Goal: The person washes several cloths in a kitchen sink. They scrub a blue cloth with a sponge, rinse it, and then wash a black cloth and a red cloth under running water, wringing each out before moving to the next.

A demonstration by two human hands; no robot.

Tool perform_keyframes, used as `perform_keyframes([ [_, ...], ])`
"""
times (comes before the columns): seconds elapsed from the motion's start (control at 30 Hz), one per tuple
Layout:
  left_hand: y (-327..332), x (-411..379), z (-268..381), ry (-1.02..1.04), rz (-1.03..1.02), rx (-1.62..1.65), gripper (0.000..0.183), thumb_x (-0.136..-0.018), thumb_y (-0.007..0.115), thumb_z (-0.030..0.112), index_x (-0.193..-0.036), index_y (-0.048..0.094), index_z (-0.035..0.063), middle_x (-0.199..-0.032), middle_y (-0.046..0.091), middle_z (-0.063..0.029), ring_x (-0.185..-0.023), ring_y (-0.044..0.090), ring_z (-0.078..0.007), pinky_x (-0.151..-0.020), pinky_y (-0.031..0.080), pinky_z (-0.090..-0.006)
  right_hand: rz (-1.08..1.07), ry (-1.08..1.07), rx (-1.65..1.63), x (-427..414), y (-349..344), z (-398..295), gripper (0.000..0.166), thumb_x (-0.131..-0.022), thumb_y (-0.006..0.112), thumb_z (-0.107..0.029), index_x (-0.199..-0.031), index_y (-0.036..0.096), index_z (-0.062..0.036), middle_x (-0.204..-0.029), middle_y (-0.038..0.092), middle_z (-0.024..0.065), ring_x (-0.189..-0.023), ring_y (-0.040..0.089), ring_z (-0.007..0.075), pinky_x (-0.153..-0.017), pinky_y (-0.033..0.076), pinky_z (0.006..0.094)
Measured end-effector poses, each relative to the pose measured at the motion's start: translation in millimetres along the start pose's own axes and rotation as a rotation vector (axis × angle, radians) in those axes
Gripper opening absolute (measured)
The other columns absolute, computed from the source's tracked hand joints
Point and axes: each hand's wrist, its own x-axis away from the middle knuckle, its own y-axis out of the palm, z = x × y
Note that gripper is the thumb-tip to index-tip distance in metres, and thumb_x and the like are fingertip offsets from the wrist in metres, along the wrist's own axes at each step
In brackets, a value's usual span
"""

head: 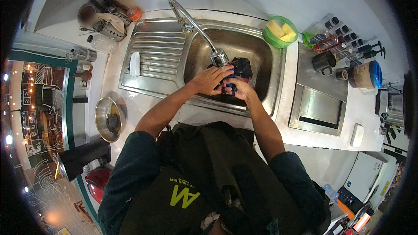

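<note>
Both hands are over the basin of a stainless steel sink (pixel 258 44), just under the head of a flexible metal faucet (pixel 218 57). My left hand (pixel 212 80) and my right hand (pixel 240 87) meet on a bunched dark cloth with blue parts (pixel 231 86), gripping it between them. More of the dark fabric (pixel 242 68), with some red, lies in the basin just beyond my fingers. Parts of the cloth are hidden by the hands. Whether water is running cannot be told clearly.
A green bowl with yellow sponges (pixel 280 44) stands at the sink's back right corner. Left lie a ribbed drainboard (pixel 160 52) with a white object (pixel 135 64), and a steel bowl (pixel 97 120). Bottles (pixel 329 40) and a metal cup (pixel 323 62) stand right.
</note>
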Motion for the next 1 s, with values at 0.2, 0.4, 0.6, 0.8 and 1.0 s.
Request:
perform_keyframes([
  [0.2,15,-6,-20,0.031,-0.105,-0.091,0.049,-0.085,0.065,0.022,-0.129,0.052,0.0061,-0.131,0.058,-0.0157,-0.115,0.061,-0.0309,-0.096,0.051,-0.0413,-0.199,0.258,0.354,-14,20,-25,0.012,-0.090,0.067,-0.009,-0.092,0.065,0.0028,-0.068,0.056,0.0041,-0.048,0.047,0.0079,-0.039,0.034,0.0219],
  [0.4,26,-10,-28,-0.296,-0.236,-0.203,0.016,-0.081,0.065,0.019,-0.089,0.067,0.0057,-0.087,0.072,-0.0156,-0.079,0.073,-0.0324,-0.068,0.059,-0.0428,0.176,-0.038,1.369,-39,21,-19,0.036,-0.080,0.079,-0.027,-0.096,0.067,0.0035,-0.074,0.066,0.0107,-0.057,0.064,0.0206,-0.051,0.052,0.0344],
  [0.6,49,-16,1,-0.737,-0.388,0.055,0.025,-0.074,0.068,0.020,-0.090,0.075,0.0019,-0.093,0.072,-0.0244,-0.089,0.071,-0.0414,-0.081,0.058,-0.0471,0.181,-0.137,2.073,-17,26,-16,0.043,-0.075,0.076,-0.035,-0.104,0.071,-0.0038,-0.099,0.071,0.0221,-0.099,0.069,0.0381,-0.083,0.058,0.0467],
  [0.8,89,-12,29,-0.871,-0.246,0.683,0.021,-0.072,0.074,0.019,-0.071,0.067,-0.0013,-0.069,0.067,-0.0142,-0.063,0.065,-0.0295,-0.057,0.050,-0.0412,0.111,-0.626,2.127,19,-11,-2,0.017,-0.081,0.062,-0.021,-0.093,0.061,-0.0092,-0.088,0.070,0.0122,-0.087,0.070,0.0305,-0.066,0.056,0.0456],
  [1.0,68,-41,61,-0.846,-0.422,1.565,0.023,-0.085,0.075,0.021,-0.085,0.061,0.0034,-0.061,0.043,0.0046,-0.050,0.038,-0.0055,-0.042,0.031,-0.0252,0.169,-0.999,2.136,71,-30,-29,0.018,-0.073,0.065,-0.012,-0.088,0.056,-0.0110,-0.079,0.063,0.0083,-0.076,0.067,0.0284,-0.063,0.054,0.0409],
])
